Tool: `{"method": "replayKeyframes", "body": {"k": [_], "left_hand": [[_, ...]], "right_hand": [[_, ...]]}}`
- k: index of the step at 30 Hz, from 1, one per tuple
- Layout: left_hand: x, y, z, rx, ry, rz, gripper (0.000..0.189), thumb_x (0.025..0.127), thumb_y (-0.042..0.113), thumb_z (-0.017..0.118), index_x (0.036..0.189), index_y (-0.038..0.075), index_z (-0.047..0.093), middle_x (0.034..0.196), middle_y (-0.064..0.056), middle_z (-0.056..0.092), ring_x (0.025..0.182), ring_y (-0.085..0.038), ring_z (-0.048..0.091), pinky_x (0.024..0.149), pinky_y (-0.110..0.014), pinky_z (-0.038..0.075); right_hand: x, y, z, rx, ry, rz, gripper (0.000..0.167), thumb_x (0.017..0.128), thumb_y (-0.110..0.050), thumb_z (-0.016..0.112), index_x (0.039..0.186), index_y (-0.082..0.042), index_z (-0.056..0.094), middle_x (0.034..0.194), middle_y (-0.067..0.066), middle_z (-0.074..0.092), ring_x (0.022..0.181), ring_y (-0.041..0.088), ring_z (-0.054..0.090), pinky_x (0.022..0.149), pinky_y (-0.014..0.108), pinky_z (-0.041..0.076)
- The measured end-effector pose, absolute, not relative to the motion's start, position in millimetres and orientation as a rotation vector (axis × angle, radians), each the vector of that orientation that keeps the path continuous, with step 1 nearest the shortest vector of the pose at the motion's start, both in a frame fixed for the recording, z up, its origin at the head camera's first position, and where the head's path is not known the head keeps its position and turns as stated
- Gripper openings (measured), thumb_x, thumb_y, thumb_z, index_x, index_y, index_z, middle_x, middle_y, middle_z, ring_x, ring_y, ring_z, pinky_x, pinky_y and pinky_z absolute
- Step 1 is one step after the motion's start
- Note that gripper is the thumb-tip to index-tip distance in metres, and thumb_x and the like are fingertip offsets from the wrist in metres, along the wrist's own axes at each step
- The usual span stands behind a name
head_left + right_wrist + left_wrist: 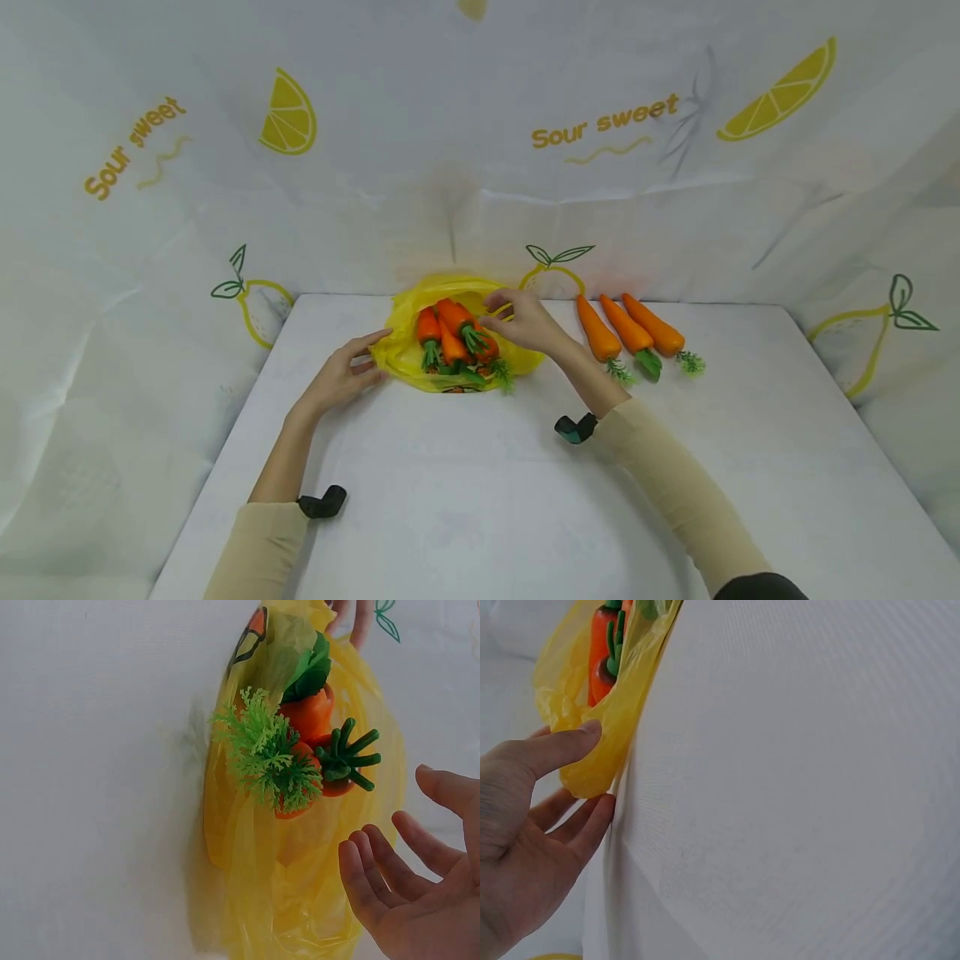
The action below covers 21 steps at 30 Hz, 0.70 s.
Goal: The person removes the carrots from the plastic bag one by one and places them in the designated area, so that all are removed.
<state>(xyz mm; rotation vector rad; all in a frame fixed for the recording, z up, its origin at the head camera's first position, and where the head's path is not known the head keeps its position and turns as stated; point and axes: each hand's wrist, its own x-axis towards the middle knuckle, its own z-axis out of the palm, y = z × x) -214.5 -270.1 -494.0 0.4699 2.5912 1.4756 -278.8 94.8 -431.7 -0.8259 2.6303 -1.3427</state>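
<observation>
A yellow plastic bag (405,362) lies with its mouth facing the near side, and several orange carrots (453,321) with green tops sit in it. At the bag's left edge, my left hand (347,373) holds the plastic. In the left wrist view the left thumb (581,742) lies on the bag and the other fingers are beneath its corner. My right hand (525,319) is over the bag's right side, its fingers relaxed with nothing between them. The right wrist view has those fingers (390,870) beside the bag, near the green carrot tops (270,754).
Right of the bag, three loose carrots lie side by side: a left one (597,331), a middle one (626,323) and a right one (652,325). A white cloth with lemon prints (450,167) hangs behind the white table (465,500).
</observation>
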Motion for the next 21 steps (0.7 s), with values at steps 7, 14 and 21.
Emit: {"method": "replayKeyframes", "body": {"k": [7, 14, 21], "left_hand": [[-215, -271, -494, 0.460, 2.593, 1.473, 0.071, 0.100, 0.001, 0.075, 0.164, 0.016, 0.049, 0.171, -0.022, 0.041, 0.149, -0.050, 0.049, 0.123, -0.060, 0.048], [-214, -270, -493, 0.460, 2.594, 1.475, 0.070, 0.100, 0.001, 0.075, 0.164, 0.014, 0.049, 0.171, -0.022, 0.042, 0.149, -0.050, 0.049, 0.123, -0.060, 0.048], [-213, -269, -494, 0.449, 2.594, 1.471, 0.070, 0.100, 0.001, 0.076, 0.163, 0.014, 0.050, 0.171, -0.021, 0.042, 0.149, -0.050, 0.050, 0.123, -0.058, 0.048]], "right_hand": [[-281, 78, -434, -0.756, 2.612, -1.302, 0.051, 0.104, -0.028, 0.075, 0.139, 0.007, 0.065, 0.136, 0.028, 0.070, 0.120, 0.043, 0.071, 0.106, 0.051, 0.064], [-285, 59, -441, -0.721, 2.633, -1.221, 0.058, 0.102, -0.034, 0.077, 0.144, 0.002, 0.061, 0.140, 0.024, 0.069, 0.123, 0.040, 0.071, 0.106, 0.049, 0.064], [-284, 49, -448, -0.683, 2.679, -1.165, 0.058, 0.099, -0.031, 0.079, 0.144, 0.000, 0.061, 0.142, 0.024, 0.069, 0.127, 0.040, 0.069, 0.106, 0.051, 0.064]]}}
